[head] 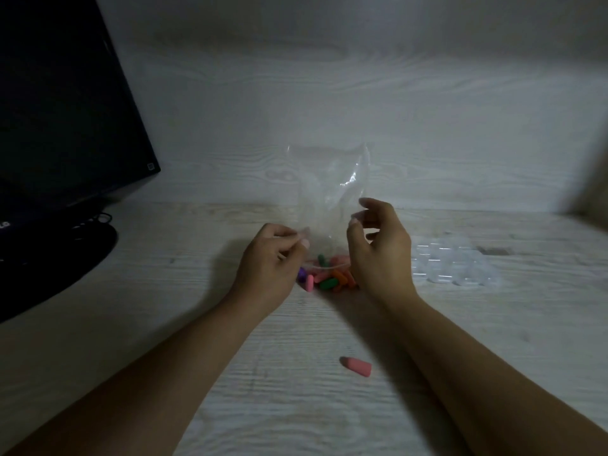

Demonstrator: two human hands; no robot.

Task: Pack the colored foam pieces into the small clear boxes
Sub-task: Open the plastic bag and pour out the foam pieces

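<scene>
Left hand (pixel 273 255) grip pinches the clear bag (pixel 329 192) edge; foam pieces (pixel 329 278) piled under it on the surface. Right hand (pixel 378 245) grip loose, empty, beside the bag; clear boxes (pixel 454 264) further right. Risk: lifting the bag scatters pieces, like the stray pink one (pixel 357 366).
</scene>
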